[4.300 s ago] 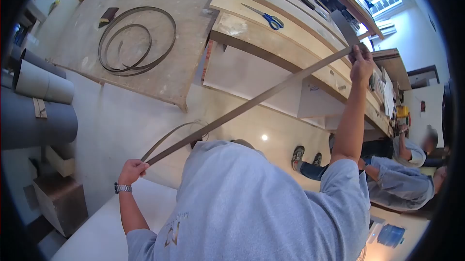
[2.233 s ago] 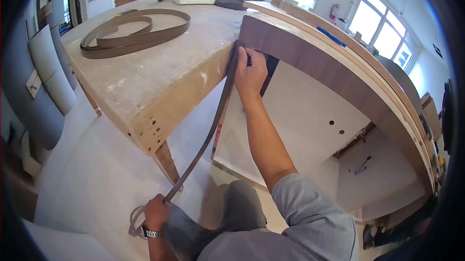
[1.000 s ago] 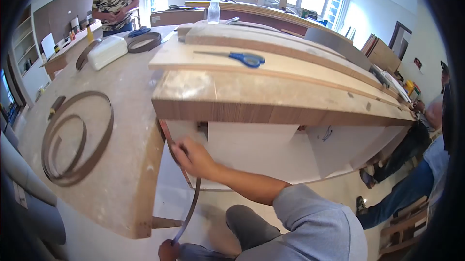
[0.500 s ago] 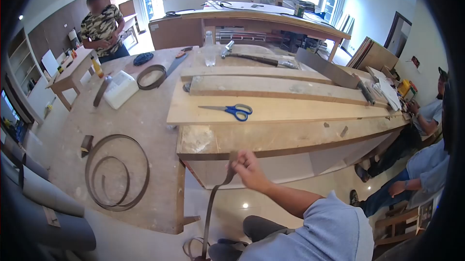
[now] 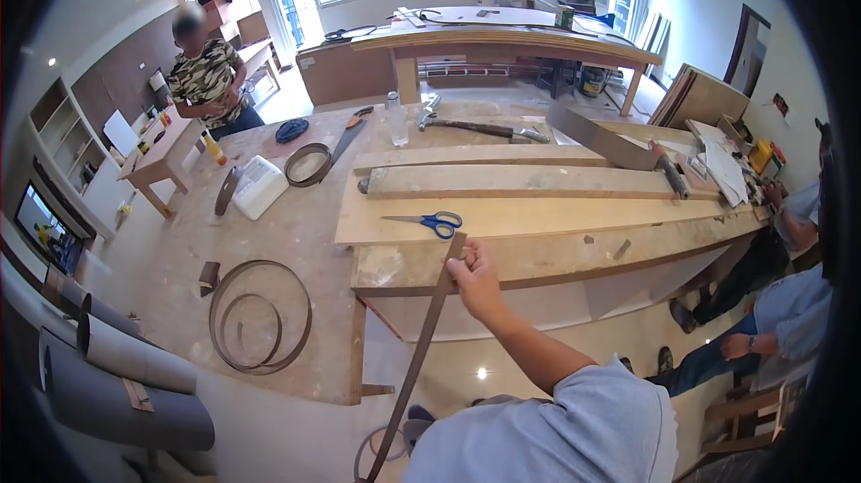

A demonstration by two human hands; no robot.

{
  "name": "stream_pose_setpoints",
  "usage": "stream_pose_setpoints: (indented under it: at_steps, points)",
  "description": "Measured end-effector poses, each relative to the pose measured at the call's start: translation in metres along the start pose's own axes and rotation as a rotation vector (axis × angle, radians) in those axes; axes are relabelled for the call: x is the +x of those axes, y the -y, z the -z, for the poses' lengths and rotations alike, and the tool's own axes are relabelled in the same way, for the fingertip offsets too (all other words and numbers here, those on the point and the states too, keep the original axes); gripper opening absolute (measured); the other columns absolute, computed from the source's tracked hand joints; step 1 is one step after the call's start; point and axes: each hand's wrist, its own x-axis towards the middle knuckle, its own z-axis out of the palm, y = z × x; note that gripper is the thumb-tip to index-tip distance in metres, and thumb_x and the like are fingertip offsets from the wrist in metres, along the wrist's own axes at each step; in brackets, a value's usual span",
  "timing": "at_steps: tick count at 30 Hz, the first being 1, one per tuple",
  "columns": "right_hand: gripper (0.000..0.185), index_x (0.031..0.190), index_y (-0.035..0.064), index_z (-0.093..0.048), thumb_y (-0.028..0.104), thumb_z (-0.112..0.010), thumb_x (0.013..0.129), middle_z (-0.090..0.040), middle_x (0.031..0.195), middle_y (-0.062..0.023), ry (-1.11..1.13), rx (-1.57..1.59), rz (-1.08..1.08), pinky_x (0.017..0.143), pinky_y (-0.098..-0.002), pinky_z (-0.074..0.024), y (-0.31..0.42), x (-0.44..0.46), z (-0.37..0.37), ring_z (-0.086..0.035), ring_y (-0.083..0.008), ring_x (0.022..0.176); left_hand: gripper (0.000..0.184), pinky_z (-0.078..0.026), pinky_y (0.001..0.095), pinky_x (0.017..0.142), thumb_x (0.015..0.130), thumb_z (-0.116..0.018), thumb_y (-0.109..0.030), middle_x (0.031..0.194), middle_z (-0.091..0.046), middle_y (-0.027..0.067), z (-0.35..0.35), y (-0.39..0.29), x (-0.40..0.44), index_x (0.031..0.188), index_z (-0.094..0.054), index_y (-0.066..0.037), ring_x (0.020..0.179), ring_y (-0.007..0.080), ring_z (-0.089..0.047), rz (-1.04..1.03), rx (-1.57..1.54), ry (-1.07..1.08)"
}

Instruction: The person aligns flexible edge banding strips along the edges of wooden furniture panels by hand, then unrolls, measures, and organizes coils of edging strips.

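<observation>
My right hand (image 5: 473, 275) pinches a long brown edge-banding strip (image 5: 421, 348) near its upper end. That end reaches over the front edge of the thick wooden board (image 5: 538, 250), just below the blue-handled scissors (image 5: 439, 223). From my hand the strip slants down to the bottom of the view, where a loop of it shows near the floor. The scissors lie on a pale plank (image 5: 529, 214), blades pointing left. To the left, a loose coil of brown banding (image 5: 260, 313) rests on the worktable (image 5: 170, 295) beside a small dark block (image 5: 209, 277). My left hand is out of view.
A hammer (image 5: 475, 128), a wide-bladed handsaw (image 5: 601, 135), a plastic bottle (image 5: 396, 120) and another banding roll (image 5: 308, 165) lie or stand further back. A person in camouflage (image 5: 211, 84) stands at back left. Other people are at the right edge. Grey rolls (image 5: 126, 393) lie lower left.
My right hand has moved up and away from me, bringing the strip's end over the board edge near the scissors. The strip now hangs straighter. The camera view has shifted slightly.
</observation>
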Motion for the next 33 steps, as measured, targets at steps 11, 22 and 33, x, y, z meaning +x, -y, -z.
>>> stream_pose_setpoints:
  at_steps: [11, 22, 33]
  points:
    - [0.034, 0.111, 0.0019, -0.037, 0.004, -0.057, 0.084, -0.056, 0.088, -0.0067, 0.219, -0.147, -0.067, 0.054, -0.0254, -0.0498, -0.036, -0.058, -0.108, -0.057, -0.0099, 0.068, 0.020, -0.045, 0.0404, 0.056, 0.081, -0.060, -0.021, 0.075, -0.063, 0.0153, 0.087, -0.019, 0.013, 0.089, -0.058, -0.002, 0.063, 0.0314, -0.056, -0.245, -0.206, -0.170]
    - [0.047, 0.111, -0.0028, -0.037, 0.009, -0.068, 0.078, -0.055, 0.068, -0.0042, 0.706, -0.168, -0.407, 0.056, -0.0245, -0.0443, -0.069, -0.110, -0.139, -0.054, -0.0108, 0.062, 0.022, -0.047, 0.0257, 0.063, 0.086, -0.057, -0.005, 0.081, -0.064, 0.0076, 0.161, -0.137, 0.064, 0.105, -0.056, 0.004, 0.071, 0.0104, -0.058, -0.597, -0.775, -0.058]
    - [0.026, 0.097, 0.0023, -0.057, 0.010, -0.072, 0.077, -0.062, 0.076, -0.0035, 0.682, -0.301, -0.384, 0.060, -0.0242, -0.0459, -0.068, -0.053, -0.069, -0.058, -0.0098, 0.068, 0.028, -0.050, 0.0269, 0.074, 0.088, -0.054, -0.004, 0.096, -0.066, 0.0111, 0.142, -0.169, 0.104, 0.115, -0.054, 0.005, 0.084, 0.0125, -0.061, -0.688, -0.707, 0.170]
